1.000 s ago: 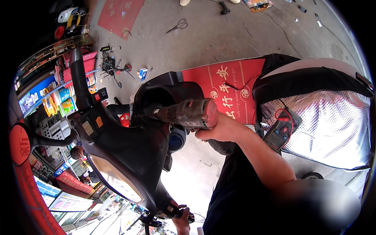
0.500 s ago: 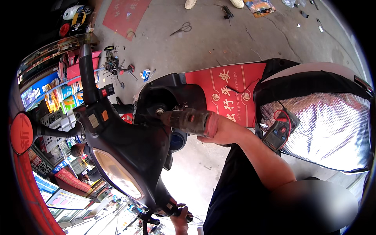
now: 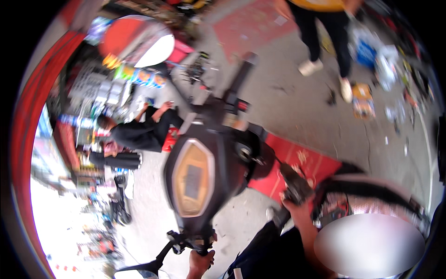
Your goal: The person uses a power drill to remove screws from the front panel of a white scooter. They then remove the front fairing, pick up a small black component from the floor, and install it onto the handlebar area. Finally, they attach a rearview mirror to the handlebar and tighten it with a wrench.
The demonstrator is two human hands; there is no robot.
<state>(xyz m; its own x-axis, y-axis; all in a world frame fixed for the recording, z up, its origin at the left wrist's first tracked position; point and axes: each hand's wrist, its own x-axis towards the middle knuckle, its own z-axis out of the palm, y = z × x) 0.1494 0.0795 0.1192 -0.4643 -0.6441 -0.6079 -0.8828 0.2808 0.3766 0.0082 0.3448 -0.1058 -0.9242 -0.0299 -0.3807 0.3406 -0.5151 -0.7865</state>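
Observation:
A black scooter (image 3: 211,158) stands in front of me, its pale display panel (image 3: 191,179) facing up. My left hand (image 3: 201,262) is closed around the near handlebar grip (image 3: 203,251). With my right hand (image 3: 297,207) I hold a dark cordless drill (image 3: 296,183), fingers wrapped round its handle. The drill's tip points up and left, over the red footboard mat (image 3: 320,162) and apart from the key-switch area (image 3: 243,152). Motion smears the picture, so the drill's bit cannot be made out.
Silver seat padding (image 3: 371,204) lies right of my arm, with a dark meter (image 3: 335,213) and red lead. A person (image 3: 323,32) in dark trousers stands at the far side. Another person in black (image 3: 139,135) sits at left. Loose tools (image 3: 197,69) and a yellow packet (image 3: 363,102) lie on the floor.
My view has swung toward the left and farther out. The drill has come away from the scooter's front panel to over the red mat. My left hand stays on the handlebar grip.

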